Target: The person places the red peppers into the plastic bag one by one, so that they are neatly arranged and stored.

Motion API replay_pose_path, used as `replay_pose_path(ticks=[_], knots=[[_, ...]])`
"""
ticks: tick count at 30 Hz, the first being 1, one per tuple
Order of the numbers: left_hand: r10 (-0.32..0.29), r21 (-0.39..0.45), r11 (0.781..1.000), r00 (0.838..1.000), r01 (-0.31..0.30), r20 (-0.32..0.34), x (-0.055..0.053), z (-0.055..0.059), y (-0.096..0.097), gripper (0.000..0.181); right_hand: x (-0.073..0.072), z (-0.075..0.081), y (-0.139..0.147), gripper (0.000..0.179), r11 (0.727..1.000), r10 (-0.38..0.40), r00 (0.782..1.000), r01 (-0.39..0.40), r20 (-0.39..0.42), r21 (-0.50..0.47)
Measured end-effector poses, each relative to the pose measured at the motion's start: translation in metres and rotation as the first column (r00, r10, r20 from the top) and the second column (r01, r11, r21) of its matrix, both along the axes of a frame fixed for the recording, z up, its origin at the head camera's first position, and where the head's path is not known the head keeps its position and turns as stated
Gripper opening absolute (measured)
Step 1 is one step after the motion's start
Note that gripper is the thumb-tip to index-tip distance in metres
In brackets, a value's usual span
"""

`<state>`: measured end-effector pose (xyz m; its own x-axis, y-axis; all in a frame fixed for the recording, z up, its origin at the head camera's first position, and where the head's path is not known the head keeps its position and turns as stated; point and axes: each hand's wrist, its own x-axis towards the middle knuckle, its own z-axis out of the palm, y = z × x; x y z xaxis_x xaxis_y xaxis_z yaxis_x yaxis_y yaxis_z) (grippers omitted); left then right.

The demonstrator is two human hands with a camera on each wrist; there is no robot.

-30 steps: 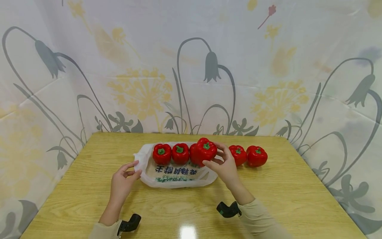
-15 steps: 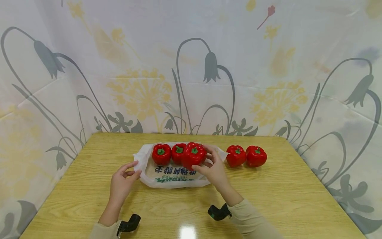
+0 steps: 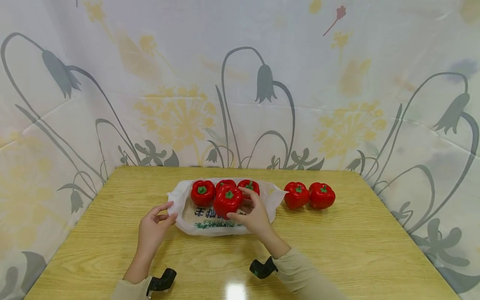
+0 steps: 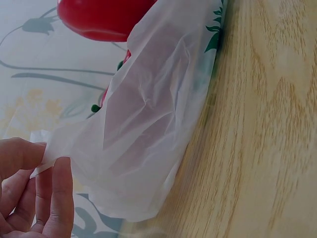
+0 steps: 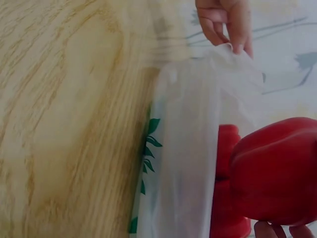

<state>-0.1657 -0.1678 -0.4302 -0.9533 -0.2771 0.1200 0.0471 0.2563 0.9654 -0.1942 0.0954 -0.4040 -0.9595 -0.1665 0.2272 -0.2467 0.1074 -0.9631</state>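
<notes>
A white plastic bag (image 3: 221, 231) with dark and green print lies opened out on the table. With thumb and fingers my left hand (image 3: 153, 227) pinches its left edge, and the left wrist view shows the thin film (image 4: 143, 114) drawn out from the fingertips. My right hand (image 3: 256, 216) grips a red bell pepper (image 3: 226, 205) from its right side, over the middle of the bag. Behind it, three more bell peppers stand in a row in the bag: the left one (image 3: 203, 191), the partly hidden middle one (image 3: 226, 183), and the right one (image 3: 249, 184).
Two other red bell peppers, one (image 3: 296, 196) nearer the bag and one (image 3: 322, 196) farther right, stand side by side on the wooden table (image 3: 202, 262). A flower-printed cloth (image 3: 180, 62) hangs along the table's back edge. Both wrists carry black camera mounts.
My right hand has carried the bell pepper leftward and a little nearer, from the bag's right side to its middle. The right pepper in the row now shows. My left hand stays put.
</notes>
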Motion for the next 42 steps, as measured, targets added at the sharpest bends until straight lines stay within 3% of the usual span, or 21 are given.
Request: replay_pose_path(ticks=[7,15,24,31,34,39,42], knots=[[-0.009,0.003,1.000,1.000,0.009,0.008,-0.001,-0.001,-0.002,0.035,0.012,0.014,-0.010,0.065,0.996,0.028,1.000,-0.029,0.006,0.082],[-0.026,0.016,1.000,1.000,0.025,0.018,0.000,0.001,-0.001,0.037,-0.007,-0.017,-0.019,0.069,0.989,0.051,0.998,-0.054,0.029,0.137],[-0.032,0.038,0.999,0.999,0.030,0.032,0.000,0.003,-0.001,0.039,-0.010,-0.029,-0.033,0.065,0.980,0.086,0.996,-0.086,0.008,0.181],[-0.024,0.024,0.999,0.999,0.023,0.039,-0.001,0.004,0.000,0.037,-0.011,-0.035,-0.042,0.065,0.976,0.126,0.991,-0.133,0.053,0.175],[-0.029,0.022,0.999,0.999,0.028,0.041,-0.001,0.004,0.000,0.037,-0.010,-0.034,-0.045,0.065,0.977,0.130,0.990,-0.136,0.049,0.165],[-0.031,0.025,0.999,0.999,0.030,0.043,-0.001,0.004,0.000,0.037,0.003,-0.008,-0.051,0.062,0.977,0.144,0.988,-0.152,0.062,0.150],[-0.026,0.023,0.999,0.999,0.026,0.042,-0.001,0.004,0.000,0.037,0.000,-0.012,-0.054,0.063,0.977,0.153,0.985,-0.162,0.076,0.138]])
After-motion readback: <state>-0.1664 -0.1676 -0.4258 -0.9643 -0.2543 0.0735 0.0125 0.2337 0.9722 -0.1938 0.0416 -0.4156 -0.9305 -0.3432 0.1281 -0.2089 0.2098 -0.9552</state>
